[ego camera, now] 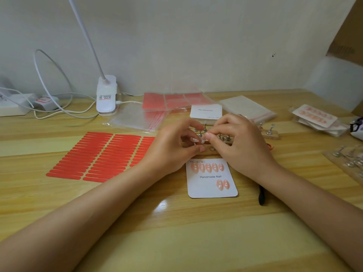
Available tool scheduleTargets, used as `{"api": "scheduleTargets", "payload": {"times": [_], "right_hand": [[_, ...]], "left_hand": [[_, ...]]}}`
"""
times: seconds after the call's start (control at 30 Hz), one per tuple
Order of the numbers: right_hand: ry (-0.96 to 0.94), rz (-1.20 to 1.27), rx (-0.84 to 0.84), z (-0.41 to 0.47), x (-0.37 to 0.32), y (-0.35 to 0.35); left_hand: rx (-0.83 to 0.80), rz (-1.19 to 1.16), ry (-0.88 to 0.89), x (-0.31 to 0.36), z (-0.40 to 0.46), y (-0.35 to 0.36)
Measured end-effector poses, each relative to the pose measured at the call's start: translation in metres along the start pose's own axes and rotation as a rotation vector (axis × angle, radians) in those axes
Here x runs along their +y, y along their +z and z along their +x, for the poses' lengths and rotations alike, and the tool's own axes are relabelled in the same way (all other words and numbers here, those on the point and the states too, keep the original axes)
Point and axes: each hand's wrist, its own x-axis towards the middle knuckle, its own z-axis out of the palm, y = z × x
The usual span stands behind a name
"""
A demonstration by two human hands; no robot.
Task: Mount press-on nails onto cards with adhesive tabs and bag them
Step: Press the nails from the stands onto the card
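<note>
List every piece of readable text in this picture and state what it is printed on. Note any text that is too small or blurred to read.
"Handmade Nail": on the white card lying near the person.
"Handmade Nail", upside down: on the stack of cards farther back.
Small line at each card's edge: too blurred to read.
Label on the lamp base: print too small to read.
Red label on the adapter: unreadable.

A small home craft station for packing handmade nails: a wood-grain worktop (59,203) against a plain white wall, with a clip-on lamp (106,95), a power strip (11,107), red adhesive tab sheets (94,156) and clear bags (135,118).
</note>
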Motion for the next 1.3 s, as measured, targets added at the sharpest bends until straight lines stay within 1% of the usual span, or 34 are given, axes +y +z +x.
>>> {"api": "scheduleTargets", "payload": {"times": [0.17,0.27,0.37,0.43,0.53,0.6,0.67,0.7,0.77,0.83,0.9,1.0,1.3], "right_hand": [[0.165,0.118,0.082,0.002,-0.003,-0.001],[0.188,0.164,0.103,0.003,-0.008,-0.012],[0.144,0.213,0.101,0.004,-0.015,-0.028],[0.111,0.228,0.068,0.001,-0.017,-0.037],[0.075,0.215,-0.027,-0.013,-0.018,-0.042],[0.026,0.159,-0.072,-0.027,-0.017,-0.04],[-0.022,0.095,-0.083,-0.041,-0.014,-0.037],[-0.036,0.07,-0.083,-0.047,-0.013,-0.036],[-0.056,0.037,-0.079,-0.053,-0.012,-0.033],[-0.075,0.019,-0.081,-0.055,-0.013,-0.031],[-0.105,-0.015,-0.09,-0.056,-0.013,-0.029],[-0.144,-0.067,-0.098,-0.058,-0.013,-0.027],[-0.243,-0.168,-0.108,-0.06,-0.013,-0.024]], "left_hand": [[0.004,0.027,0.0,-0.001,0.0,0.0],[-0.002,0.042,-0.009,-0.001,0.0,-0.001],[-0.043,0.049,-0.005,0.003,0.0,-0.005],[-0.084,0.052,-0.016,0.006,0.0,-0.01],[-0.12,0.178,-0.014,0.011,0.0,-0.022],[-0.086,0.266,0.043,0.014,-0.003,-0.03],[-0.038,0.337,0.152,0.019,-0.01,-0.037],[-0.041,0.365,0.201,0.022,-0.015,-0.038],[-0.1,0.403,0.268,0.026,-0.027,-0.039],[-0.183,0.404,0.301,0.03,-0.039,-0.037],[-0.228,0.433,0.324,0.032,-0.048,-0.032],[-0.246,0.463,0.312,0.03,-0.054,-0.025],[-0.256,0.394,0.263,0.021,-0.057,-0.022]]}}
